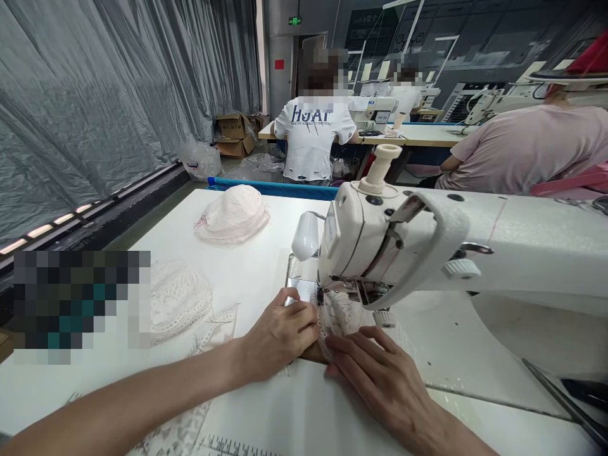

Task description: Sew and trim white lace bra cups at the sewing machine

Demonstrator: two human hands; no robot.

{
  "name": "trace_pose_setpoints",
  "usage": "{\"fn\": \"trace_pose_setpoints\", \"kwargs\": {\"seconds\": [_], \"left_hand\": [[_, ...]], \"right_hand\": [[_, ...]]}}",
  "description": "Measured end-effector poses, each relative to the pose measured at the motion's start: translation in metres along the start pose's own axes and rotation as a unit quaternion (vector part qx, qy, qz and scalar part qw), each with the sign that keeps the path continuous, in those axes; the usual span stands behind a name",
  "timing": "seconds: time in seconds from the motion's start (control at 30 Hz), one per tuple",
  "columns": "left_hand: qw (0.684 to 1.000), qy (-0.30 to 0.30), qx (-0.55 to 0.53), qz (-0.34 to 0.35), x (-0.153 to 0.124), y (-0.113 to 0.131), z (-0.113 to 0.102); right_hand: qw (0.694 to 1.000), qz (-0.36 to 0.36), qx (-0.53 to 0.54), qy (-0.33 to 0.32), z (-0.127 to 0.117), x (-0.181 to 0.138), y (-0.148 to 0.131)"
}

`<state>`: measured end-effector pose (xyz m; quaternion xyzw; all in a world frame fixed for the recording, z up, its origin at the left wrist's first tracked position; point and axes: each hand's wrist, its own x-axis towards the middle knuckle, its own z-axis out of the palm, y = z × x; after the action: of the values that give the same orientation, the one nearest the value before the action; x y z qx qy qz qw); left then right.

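Note:
A white sewing machine point(403, 234) stands in front of me, its needle area above a piece of white lace fabric point(341, 311). My left hand point(287, 323) is at the left of the presser foot, fingers curled down on the lace's near-left edge. Close by on the right, my right hand point(380, 373) has its fingers together on the near end of the same lace, the thumb tucked low beside it. The fingertips of both hands are partly hidden. A metal plate point(304, 291) shows just beyond my left fingers.
A pale cup-shaped fabric piece point(232, 215) and a lace bundle point(180, 297) lie on the white table point(266, 408). Scissors-like dark blades point(560, 392) rest at the right. Ahead, a person in a white shirt point(313, 136) sits; another in pink point(527, 149) bends over.

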<state>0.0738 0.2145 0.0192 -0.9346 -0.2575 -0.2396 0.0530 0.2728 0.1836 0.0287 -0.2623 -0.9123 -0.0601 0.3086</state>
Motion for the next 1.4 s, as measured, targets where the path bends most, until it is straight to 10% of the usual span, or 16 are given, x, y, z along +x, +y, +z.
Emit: {"fn": "trace_pose_setpoints", "kwargs": {"seconds": [1.4], "left_hand": [[0.998,-0.001,0.06,0.023,0.007,-0.015,-0.002]], "right_hand": [[0.984,0.037,-0.144,-0.103,0.003,-0.004,0.017]]}}
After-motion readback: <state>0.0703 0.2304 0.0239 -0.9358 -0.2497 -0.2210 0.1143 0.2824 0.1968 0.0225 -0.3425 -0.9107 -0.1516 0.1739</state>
